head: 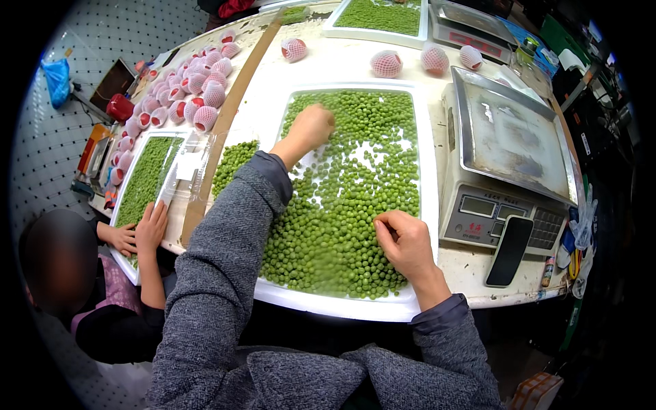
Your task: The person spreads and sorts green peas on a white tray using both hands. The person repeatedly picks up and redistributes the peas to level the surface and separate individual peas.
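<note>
A white foam tray (pixel 429 205) full of loose green peas (pixel 328 246) lies right in front of me. My left hand (pixel 312 125) is over the tray's upper left part, its fingers curled down at the peas; whether it holds any is hidden. At the lower right of the peas is my right hand (pixel 407 241), with thumb and forefinger bent close together; I cannot tell if a pea is between them. White tray bottom shows between the peas near the middle. A clear plastic container with more peas (pixel 234 164) stands beside the tray, beyond my left forearm.
A weighing scale (pixel 512 148) with a smartphone (pixel 510 251) leaning on it stands at right. Net-wrapped fruits (pixel 195 82) lie at upper left and behind the tray (pixel 387 64). At left, another person's hands (pixel 148 228) touch a second pea tray (pixel 134 277). Another pea tray (pixel 423 23) is at the back.
</note>
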`<action>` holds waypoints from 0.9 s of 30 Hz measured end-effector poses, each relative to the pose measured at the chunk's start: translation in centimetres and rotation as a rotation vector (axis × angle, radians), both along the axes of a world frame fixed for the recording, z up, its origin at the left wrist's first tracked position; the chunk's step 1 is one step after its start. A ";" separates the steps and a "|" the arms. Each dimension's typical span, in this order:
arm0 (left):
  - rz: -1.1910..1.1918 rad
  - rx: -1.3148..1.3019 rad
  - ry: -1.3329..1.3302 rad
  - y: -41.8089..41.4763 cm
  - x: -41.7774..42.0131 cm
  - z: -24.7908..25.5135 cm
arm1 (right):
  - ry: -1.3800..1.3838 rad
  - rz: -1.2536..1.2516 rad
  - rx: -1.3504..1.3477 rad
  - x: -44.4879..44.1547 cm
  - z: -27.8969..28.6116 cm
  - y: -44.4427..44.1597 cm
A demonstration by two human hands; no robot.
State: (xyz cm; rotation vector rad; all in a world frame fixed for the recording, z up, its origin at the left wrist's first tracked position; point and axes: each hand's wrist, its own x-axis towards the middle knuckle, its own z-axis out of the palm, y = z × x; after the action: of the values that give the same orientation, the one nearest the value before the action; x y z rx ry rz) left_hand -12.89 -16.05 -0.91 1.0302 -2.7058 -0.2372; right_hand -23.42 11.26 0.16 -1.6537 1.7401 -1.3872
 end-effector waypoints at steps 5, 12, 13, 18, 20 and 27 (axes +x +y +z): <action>0.055 0.072 -0.086 -0.9 -0.9 -0.7 | 0.002 -0.002 -0.013 0.0 0.0 0.0; 0.107 0.079 -0.055 -0.7 -1.1 -0.8 | 0.008 -0.001 -0.009 -0.1 0.0 0.0; 0.132 0.096 -0.059 -0.9 -1.1 -1.0 | 0.010 0.000 -0.014 -0.1 -0.1 -0.1; 0.255 0.443 0.344 -1.5 0.4 0.2 | -0.017 0.007 0.012 -0.1 0.3 0.0; 0.378 0.833 0.737 -1.5 1.0 1.4 | -0.005 0.001 -0.003 -0.3 0.1 0.0; 0.280 0.767 0.494 -1.3 1.4 0.8 | 0.002 0.004 -0.010 0.0 0.1 -0.1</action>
State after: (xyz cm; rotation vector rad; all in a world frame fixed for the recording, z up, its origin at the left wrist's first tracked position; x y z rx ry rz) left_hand -11.52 -17.33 -0.15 1.2875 -1.9958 -1.3417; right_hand -23.42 11.13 0.28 -1.6628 1.7327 -1.3951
